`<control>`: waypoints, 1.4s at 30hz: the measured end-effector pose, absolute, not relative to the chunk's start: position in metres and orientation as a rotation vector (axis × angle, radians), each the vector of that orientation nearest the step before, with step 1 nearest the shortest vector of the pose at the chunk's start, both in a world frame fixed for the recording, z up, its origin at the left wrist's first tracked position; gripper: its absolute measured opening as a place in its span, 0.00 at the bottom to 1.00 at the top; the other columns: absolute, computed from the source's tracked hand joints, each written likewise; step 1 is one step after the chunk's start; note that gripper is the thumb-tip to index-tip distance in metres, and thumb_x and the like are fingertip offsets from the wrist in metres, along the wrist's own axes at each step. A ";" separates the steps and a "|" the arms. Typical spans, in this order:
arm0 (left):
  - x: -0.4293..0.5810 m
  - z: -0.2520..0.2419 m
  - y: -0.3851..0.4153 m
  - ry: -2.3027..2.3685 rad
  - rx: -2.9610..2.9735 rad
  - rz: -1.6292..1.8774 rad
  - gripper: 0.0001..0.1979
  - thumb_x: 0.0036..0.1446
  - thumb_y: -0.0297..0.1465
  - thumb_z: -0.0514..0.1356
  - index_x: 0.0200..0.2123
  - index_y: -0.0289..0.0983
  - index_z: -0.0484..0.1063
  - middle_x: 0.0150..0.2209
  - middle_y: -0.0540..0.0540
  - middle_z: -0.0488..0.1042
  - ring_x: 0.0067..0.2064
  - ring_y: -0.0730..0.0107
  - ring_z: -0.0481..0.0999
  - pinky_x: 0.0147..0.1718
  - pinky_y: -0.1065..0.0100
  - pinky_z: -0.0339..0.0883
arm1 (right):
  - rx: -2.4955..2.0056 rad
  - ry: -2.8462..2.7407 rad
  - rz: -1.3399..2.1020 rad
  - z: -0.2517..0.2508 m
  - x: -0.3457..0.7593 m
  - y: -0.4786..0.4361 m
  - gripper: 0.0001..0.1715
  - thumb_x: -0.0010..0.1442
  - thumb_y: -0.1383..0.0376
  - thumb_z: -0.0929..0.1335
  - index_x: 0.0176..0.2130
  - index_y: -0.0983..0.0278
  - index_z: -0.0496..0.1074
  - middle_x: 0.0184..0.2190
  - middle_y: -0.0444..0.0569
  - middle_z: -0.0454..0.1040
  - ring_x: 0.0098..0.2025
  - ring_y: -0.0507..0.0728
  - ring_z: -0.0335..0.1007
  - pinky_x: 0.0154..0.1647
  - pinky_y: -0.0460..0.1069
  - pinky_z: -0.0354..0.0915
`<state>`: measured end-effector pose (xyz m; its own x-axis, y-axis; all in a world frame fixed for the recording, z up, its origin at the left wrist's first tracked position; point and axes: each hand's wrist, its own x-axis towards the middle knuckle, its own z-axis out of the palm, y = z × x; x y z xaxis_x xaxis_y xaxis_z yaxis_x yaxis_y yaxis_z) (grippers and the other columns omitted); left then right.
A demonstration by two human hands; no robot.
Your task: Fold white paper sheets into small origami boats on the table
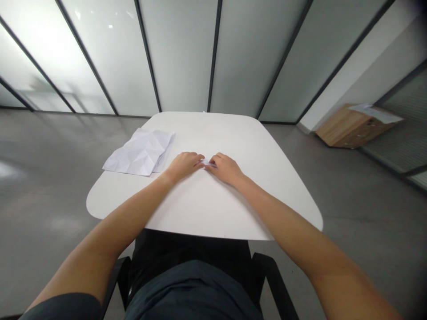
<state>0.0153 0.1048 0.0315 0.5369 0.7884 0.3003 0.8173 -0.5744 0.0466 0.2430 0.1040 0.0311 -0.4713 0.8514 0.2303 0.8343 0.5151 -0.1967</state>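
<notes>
Between my two hands is a small piece of folded white paper, low over the middle of the table or resting on it. My left hand grips its left end, fingers closed with the thumb toward me. On the other end my right hand is closed too, its fingers curled and the thumb tip near the left one. Most of the paper is hidden by my fingers, so its exact folded shape cannot be made out.
Creased sheets of white paper lie at the table's left side, partly past its edge. The white table has rounded corners. Frosted glass panels stand behind it. A wooden cabinet is at the far right. Chair armrests flank me.
</notes>
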 end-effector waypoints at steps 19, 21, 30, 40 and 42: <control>0.021 0.035 0.102 -1.630 -2.754 -0.842 0.19 0.73 0.39 0.55 0.60 0.43 0.78 0.41 0.46 0.86 0.43 0.61 0.85 0.49 0.64 0.72 | -1.124 -2.117 0.289 0.013 0.242 0.121 0.07 0.68 0.66 0.71 0.46 0.63 0.78 0.43 0.51 0.80 0.41 0.58 0.77 0.48 0.52 0.70; 0.022 0.036 0.102 -1.704 -2.772 -0.919 0.18 0.73 0.36 0.55 0.59 0.43 0.79 0.35 0.48 0.85 0.40 0.63 0.84 0.47 0.65 0.72 | -1.093 -2.104 0.289 0.014 0.241 0.120 0.08 0.68 0.66 0.71 0.47 0.63 0.78 0.43 0.51 0.80 0.41 0.58 0.77 0.47 0.52 0.71; 0.022 0.032 0.109 -2.330 -2.930 -1.415 0.16 0.71 0.36 0.54 0.50 0.37 0.80 0.36 0.45 0.84 0.37 0.68 0.85 0.38 0.70 0.77 | -1.040 -2.200 0.315 0.014 0.238 0.119 0.07 0.69 0.65 0.71 0.46 0.61 0.81 0.44 0.50 0.81 0.43 0.58 0.77 0.48 0.51 0.71; 0.020 0.025 0.111 -1.962 -2.877 -1.023 0.12 0.64 0.36 0.63 0.47 0.39 0.81 0.42 0.46 0.84 0.40 0.65 0.83 0.44 0.66 0.75 | -0.932 -2.468 0.185 0.013 0.240 0.120 0.13 0.70 0.63 0.72 0.52 0.62 0.83 0.49 0.54 0.82 0.51 0.62 0.76 0.57 0.55 0.68; 0.019 0.024 0.112 -1.801 -2.851 -0.948 0.12 0.65 0.36 0.62 0.47 0.38 0.82 0.45 0.44 0.83 0.43 0.63 0.82 0.48 0.64 0.74 | -0.921 -2.497 0.164 0.013 0.241 0.122 0.12 0.71 0.63 0.71 0.51 0.61 0.83 0.49 0.54 0.82 0.51 0.63 0.77 0.57 0.56 0.67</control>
<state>0.0190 0.1116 0.0238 0.3467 0.9056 0.2444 0.7139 -0.4238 0.5574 0.2410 0.1215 0.0131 -0.6638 0.6393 0.3881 0.5829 0.7674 -0.2670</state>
